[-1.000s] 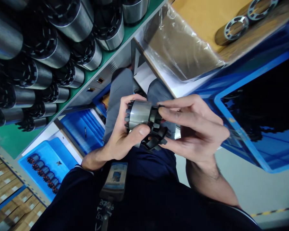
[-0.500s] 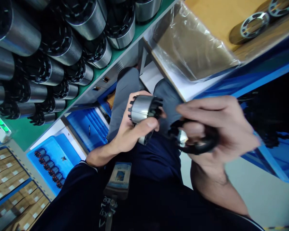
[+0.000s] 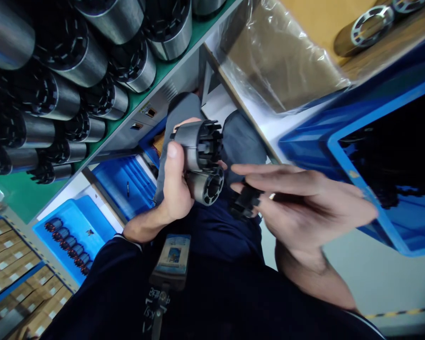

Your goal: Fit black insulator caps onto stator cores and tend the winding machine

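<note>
My left hand [image 3: 175,186] is closed around two metal stator cores, one above the other. The upper stator core [image 3: 189,141] has black plastic teeth standing out from its right end. Below it, the smaller bare stator core [image 3: 198,186] turns its slotted end face to the right. To the right, my right hand [image 3: 301,205] pinches a black plastic insulator ring [image 3: 246,200] between thumb and fingers. The ring is tilted nearly edge-on, partly behind the fingers, and a small gap parts it from the cores.
Rows of stator cores with black ends [image 3: 65,97] stand on a green bench [image 3: 21,193] at upper left. A blue crate [image 3: 335,146] of black parts is at right. Bare cores [image 3: 371,26] lie near clear plastic film [image 3: 286,71]. At lower left, a blue tray [image 3: 65,212] holds several wound parts.
My left hand has turned the cores, so the lower one's slotted end now shows. The ring in my right hand has moved left and swung from open-faced to nearly edge-on.
</note>
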Demonstrator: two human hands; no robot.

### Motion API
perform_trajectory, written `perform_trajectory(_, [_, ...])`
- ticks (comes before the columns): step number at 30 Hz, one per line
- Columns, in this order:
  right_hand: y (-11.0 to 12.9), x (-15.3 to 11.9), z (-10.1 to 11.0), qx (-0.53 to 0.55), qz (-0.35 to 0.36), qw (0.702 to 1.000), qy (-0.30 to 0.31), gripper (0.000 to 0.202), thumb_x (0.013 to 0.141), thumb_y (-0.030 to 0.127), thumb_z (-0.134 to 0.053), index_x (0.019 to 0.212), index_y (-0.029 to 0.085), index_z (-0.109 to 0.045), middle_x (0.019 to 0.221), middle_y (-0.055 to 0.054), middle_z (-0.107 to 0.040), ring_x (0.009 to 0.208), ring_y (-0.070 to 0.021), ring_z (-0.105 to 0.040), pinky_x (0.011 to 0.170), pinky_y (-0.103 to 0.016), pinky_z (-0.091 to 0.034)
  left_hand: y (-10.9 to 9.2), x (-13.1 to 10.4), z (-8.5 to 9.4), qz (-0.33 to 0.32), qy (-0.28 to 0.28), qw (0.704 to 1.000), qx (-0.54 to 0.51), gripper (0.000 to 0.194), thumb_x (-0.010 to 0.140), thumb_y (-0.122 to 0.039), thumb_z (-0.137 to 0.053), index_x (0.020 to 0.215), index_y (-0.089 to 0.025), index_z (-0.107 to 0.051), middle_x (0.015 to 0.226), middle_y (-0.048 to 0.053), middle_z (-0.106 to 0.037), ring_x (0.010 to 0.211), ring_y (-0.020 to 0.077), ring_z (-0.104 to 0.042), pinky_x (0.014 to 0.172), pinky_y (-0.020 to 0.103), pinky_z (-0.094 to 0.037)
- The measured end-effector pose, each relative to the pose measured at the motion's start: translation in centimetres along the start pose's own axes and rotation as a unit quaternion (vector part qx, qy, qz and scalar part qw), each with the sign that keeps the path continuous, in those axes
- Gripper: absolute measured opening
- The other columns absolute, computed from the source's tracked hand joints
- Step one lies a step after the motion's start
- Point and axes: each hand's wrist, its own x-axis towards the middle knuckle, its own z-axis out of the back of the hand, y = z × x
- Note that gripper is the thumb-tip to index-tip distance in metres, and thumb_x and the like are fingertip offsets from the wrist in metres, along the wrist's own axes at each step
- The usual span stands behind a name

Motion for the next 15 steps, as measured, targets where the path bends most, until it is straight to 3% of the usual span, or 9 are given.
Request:
perform_trajectory(4, [0.1, 0.9, -1.8, -0.056, 0.062, 0.997, -0.004, 0.040, 0.103, 0.007, -0.085, 0.133, 0.032, -0.095, 0.124, -0.003, -0.094, 0.088, -0.0171, -0.088, 0.062, -0.026, -0.071, 0.1, 0.4, -0.8, -0.044, -0.076, 0.996, -0.011, 0.065, 0.113, -0.094, -0.046, 0.112, -0.036, -0.075, 0.108, 0.004, -0.085, 0.124, 0.0320, -0.084, 0.100, 0.045, -0.072])
perform_trajectory(7, [0.1, 1.0, -2.0, -0.041, 0.060, 0.996, 0.051, 0.052, 0.104, 0.019, -0.084, 0.155, 0.029, -0.088, 0.136, -0.011, -0.088, 0.086, -0.0178, -0.081, 0.070, -0.032, -0.075, -0.7, 1.0, -1.3, -0.054, -0.100, 0.993, -0.009, 0.060, 0.111, -0.092, -0.045, 0.110, -0.039, -0.075, 0.091, 0.003, -0.077, 0.098, 0.0289, -0.083, 0.092, 0.044, -0.071])
perform_trajectory(9, [-0.2, 0.8, -1.9, -0.023, 0.065, 0.994, 0.086, 0.066, 0.102, 0.027, -0.092, 0.167, 0.025, -0.080, 0.145, -0.014, -0.082, 0.083, -0.0169, -0.076, 0.072, -0.035, -0.076, -1.1, 1.3, -1.5, -0.052, -0.117, 0.992, -0.012, 0.067, 0.111, -0.093, -0.034, 0.115, -0.040, -0.075, 0.090, 0.003, -0.076, 0.094, 0.0276, -0.082, 0.093, 0.044, -0.071])
perform_trajectory(12, [-0.7, 0.4, -2.0, 0.013, 0.061, 0.994, 0.088, 0.089, 0.094, 0.021, -0.103, 0.176, 0.025, -0.071, 0.153, -0.014, -0.078, 0.085, -0.0158, -0.074, 0.068, -0.031, -0.073, -1.2, 1.6, -1.4, -0.060, -0.115, 0.991, -0.019, 0.081, 0.114, -0.096, -0.021, 0.121, -0.036, -0.076, 0.094, 0.003, -0.078, 0.110, 0.0261, -0.086, 0.106, 0.041, -0.071])
perform_trajectory(15, [-1.0, 0.2, -2.4, 0.023, 0.067, 0.996, 0.062, 0.093, 0.090, 0.015, -0.105, 0.175, 0.032, -0.071, 0.152, -0.010, -0.085, 0.095, -0.0229, -0.083, 0.077, -0.040, -0.075, -0.9, 1.6, -0.9, -0.092, -0.085, 0.992, -0.005, 0.086, 0.113, -0.101, -0.025, 0.114, -0.032, -0.076, 0.079, 0.002, -0.069, 0.100, 0.0266, -0.086, 0.101, 0.041, -0.072])
